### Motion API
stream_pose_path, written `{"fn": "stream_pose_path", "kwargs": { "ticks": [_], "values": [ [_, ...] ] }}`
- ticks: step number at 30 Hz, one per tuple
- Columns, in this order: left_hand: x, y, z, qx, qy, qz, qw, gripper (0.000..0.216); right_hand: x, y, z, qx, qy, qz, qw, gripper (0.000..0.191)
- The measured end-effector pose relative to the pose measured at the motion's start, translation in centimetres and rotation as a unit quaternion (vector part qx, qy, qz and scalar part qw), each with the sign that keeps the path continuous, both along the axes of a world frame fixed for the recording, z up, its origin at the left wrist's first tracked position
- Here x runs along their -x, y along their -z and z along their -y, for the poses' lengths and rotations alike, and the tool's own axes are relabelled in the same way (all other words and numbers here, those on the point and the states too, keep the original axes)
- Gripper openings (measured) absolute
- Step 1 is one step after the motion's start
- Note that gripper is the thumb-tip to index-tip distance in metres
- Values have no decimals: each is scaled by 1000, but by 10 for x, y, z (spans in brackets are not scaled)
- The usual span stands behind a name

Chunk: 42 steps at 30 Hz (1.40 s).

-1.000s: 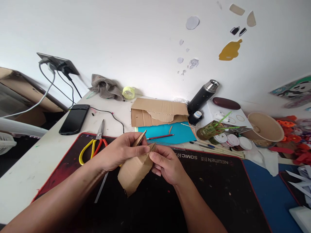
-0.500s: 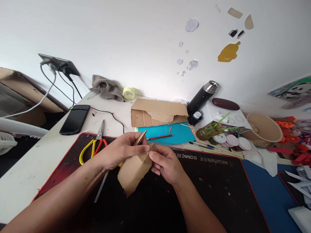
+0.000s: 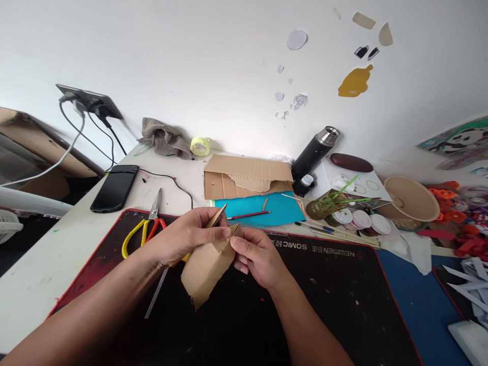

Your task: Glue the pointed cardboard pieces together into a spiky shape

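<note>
Both hands grip a folded piece of brown cardboard (image 3: 208,269) above a black desk mat (image 3: 335,305). My left hand (image 3: 190,234) is closed on its upper left part, thumb lying across the front face. On the upper right edge, my right hand (image 3: 257,254) pinches the cardboard between thumb and fingers, close to the left thumb. The lower corner hangs free and has a ragged edge. Scissors (image 3: 152,218) with one yellow and one red handle lie left of my left hand. Part of something yellow shows beneath the left hand; its kind is hidden.
Behind the hands lie a larger cardboard piece (image 3: 247,175), a blue sheet (image 3: 282,211) and a red pencil (image 3: 249,215). A black flask (image 3: 314,152), a jar (image 3: 322,206) and several paint pots (image 3: 360,219) stand to the right. A phone (image 3: 115,188) lies left.
The whole view has shifted slightly, so everything appears a little further left. Both hands keep the same hold on the cardboard.
</note>
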State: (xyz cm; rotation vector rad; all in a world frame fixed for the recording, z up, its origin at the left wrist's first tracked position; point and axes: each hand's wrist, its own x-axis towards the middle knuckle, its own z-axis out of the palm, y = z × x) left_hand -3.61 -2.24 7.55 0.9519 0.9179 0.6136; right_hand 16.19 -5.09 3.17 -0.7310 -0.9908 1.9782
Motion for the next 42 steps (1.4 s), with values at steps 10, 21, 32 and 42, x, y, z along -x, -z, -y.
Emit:
{"fn": "stream_pose_path", "kwargs": {
  "ticks": [10, 21, 32, 42],
  "values": [
    [0, -1, -3, -31, 16, -24, 999, 40, 1, -2, 0, -5, 4, -23, 1000, 36],
    [1, -2, -2, 1, 10, -6, 1000, 43, 1, 0, 0, -7, 5, -33, 999, 32],
    [3, -6, -1, 25, 7, 10, 1000, 42, 4, 0, 1, -8, 8, -16, 1000, 34],
    [1, -4, -2, 53, -7, 29, 998, 43, 4, -2, 0, -3, 13, -10, 1000, 33]
  ]
}}
